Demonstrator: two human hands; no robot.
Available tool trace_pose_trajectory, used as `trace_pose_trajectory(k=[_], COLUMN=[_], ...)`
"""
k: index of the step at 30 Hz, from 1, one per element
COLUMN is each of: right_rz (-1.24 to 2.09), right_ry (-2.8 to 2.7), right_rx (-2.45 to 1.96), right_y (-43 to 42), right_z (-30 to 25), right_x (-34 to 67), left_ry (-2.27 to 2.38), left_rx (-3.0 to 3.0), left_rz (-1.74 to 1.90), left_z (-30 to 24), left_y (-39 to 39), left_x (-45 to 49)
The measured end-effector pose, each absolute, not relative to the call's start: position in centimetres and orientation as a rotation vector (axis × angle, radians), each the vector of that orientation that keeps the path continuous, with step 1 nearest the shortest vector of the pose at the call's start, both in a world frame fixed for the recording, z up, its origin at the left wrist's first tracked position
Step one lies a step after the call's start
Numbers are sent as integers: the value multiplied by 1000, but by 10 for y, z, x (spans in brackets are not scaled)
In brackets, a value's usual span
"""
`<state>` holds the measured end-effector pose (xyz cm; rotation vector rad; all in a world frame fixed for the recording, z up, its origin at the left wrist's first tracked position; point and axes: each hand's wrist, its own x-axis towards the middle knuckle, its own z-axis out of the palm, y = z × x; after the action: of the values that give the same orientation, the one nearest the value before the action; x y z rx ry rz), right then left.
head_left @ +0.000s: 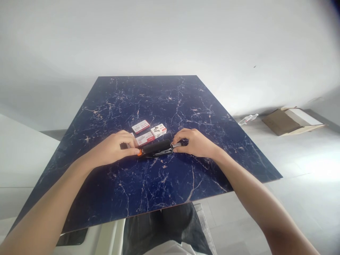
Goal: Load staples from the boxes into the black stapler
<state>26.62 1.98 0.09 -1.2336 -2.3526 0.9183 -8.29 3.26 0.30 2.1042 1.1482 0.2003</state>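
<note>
A black stapler with an orange end lies across the middle of the table, between my two hands. My left hand grips its orange end between thumb and fingers. At the other end, my right hand pinches a small silvery metal piece; whether this is part of the stapler or a strip of staples I cannot tell. Just behind the stapler are small red-and-white boxes: one flat box, another box partly behind my left fingers, and a white box with a stapler picture.
The dark blue marbled table has its far edge near a white wall. On the floor to the right are an opened cardboard box and a crumpled clear plastic piece. My legs are below the front edge.
</note>
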Motion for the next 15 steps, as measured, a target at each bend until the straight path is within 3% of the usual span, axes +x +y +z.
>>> trace_pose_trajectory(k=[15], right_rz=[900], right_ry=[-2400], right_rx=[-1239], right_y=[20], right_z=[1], right_x=[266], left_ry=[1155], left_rx=[2117], left_rz=[208], left_z=[-1], left_y=[33], left_x=[-85])
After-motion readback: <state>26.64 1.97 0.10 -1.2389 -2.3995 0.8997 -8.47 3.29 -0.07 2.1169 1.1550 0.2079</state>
